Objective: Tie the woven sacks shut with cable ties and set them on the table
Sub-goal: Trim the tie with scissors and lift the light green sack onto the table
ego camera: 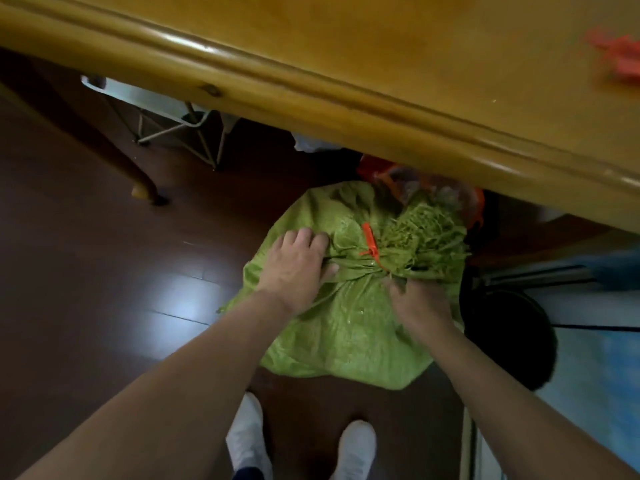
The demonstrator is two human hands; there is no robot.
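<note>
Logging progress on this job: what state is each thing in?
Sack: on the floor, neck tied shut.
Cable tie: cinched round the neck, tail sticking up.
Left hand: rests on the sack beside the neck.
Right hand: grips the frayed top by the tie.
Table: bears blurred orange items.

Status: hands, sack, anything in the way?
Left hand flat on green sack; right hand grips its neck. Orange cable tie cinched on. Sack on floor, table edge overhead.
</note>
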